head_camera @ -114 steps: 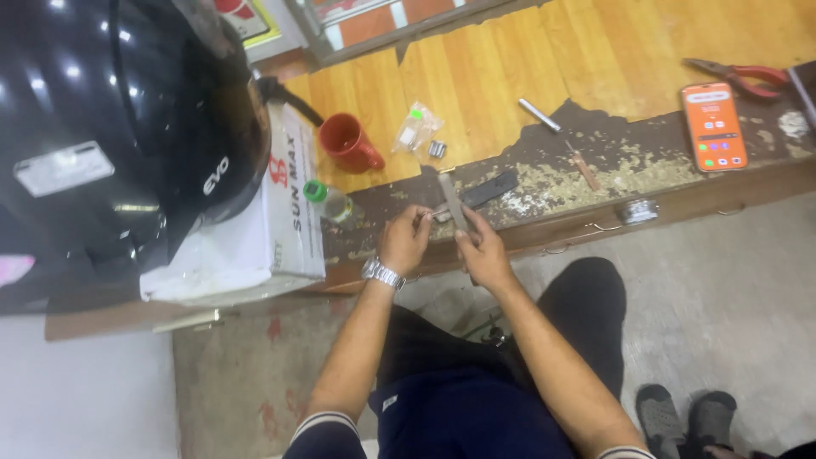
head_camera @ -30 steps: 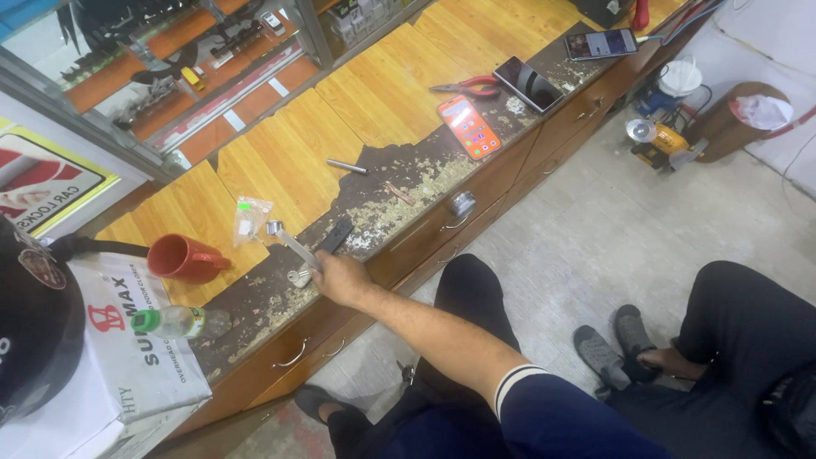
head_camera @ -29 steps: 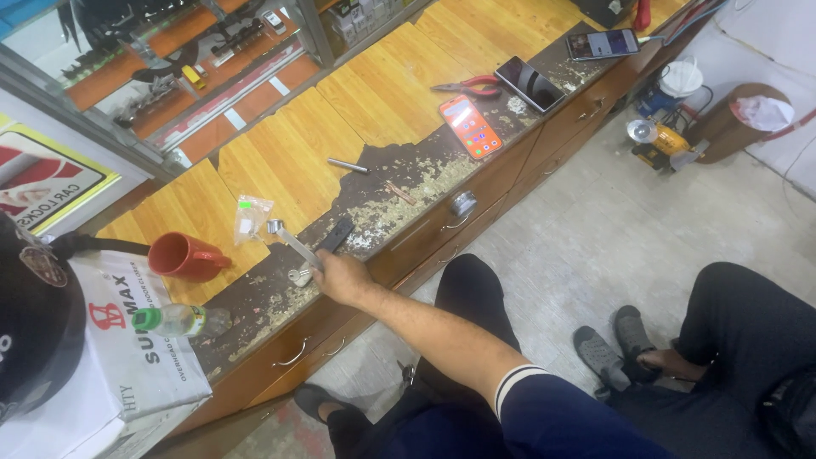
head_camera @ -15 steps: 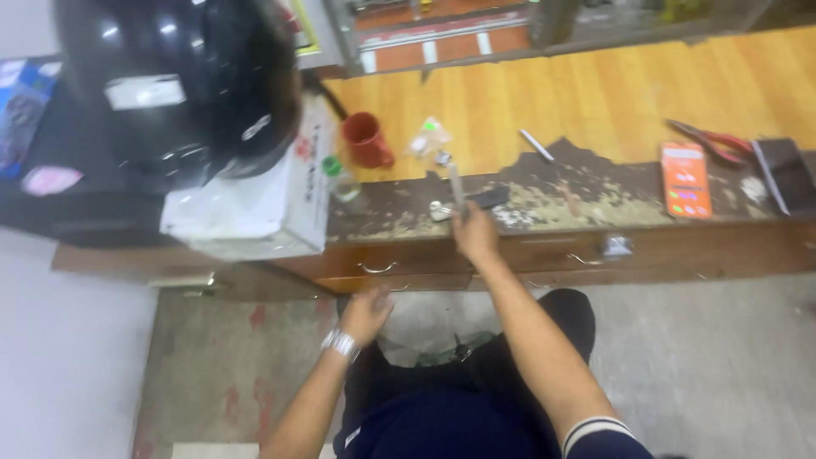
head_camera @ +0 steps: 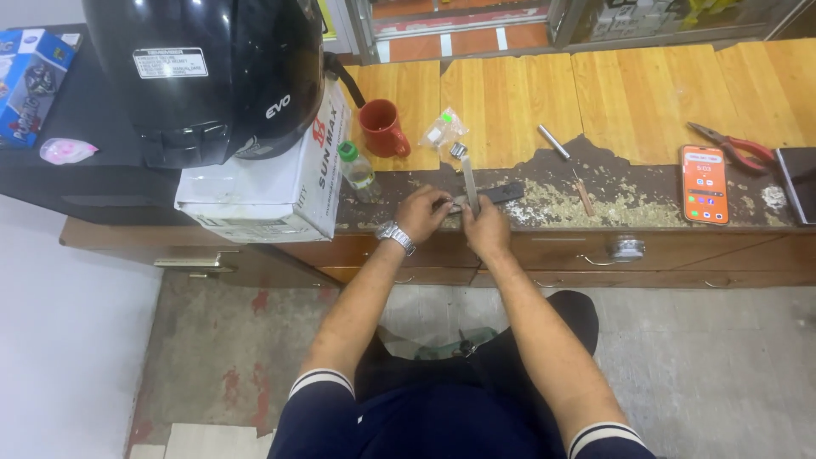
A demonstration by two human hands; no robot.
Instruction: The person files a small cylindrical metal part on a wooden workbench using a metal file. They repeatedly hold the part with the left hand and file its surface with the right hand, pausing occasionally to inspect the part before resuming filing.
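Note:
My left hand (head_camera: 422,213) and my right hand (head_camera: 485,227) meet at the worn front edge of the wooden counter (head_camera: 646,93). My right hand grips a thin metal strip (head_camera: 468,177) that points away from me, with a small metal head at its far end. My left hand pinches a small part at the strip's near end. A metal watch (head_camera: 396,237) is on my left wrist. A dark flat piece (head_camera: 503,193) lies just beyond my right hand.
A black helmet (head_camera: 212,72) sits on a white box (head_camera: 272,183) at left. A red mug (head_camera: 381,128), a small green-capped bottle (head_camera: 357,167), a clear bag (head_camera: 442,130), a metal rod (head_camera: 553,142), an orange phone (head_camera: 705,184) and red-handled pliers (head_camera: 735,146) lie on the counter. Drawers (head_camera: 612,253) face me.
My left hand has come up from below the counter and joined my right hand at the metal strip. The camera has swung back to look straight down at the counter.

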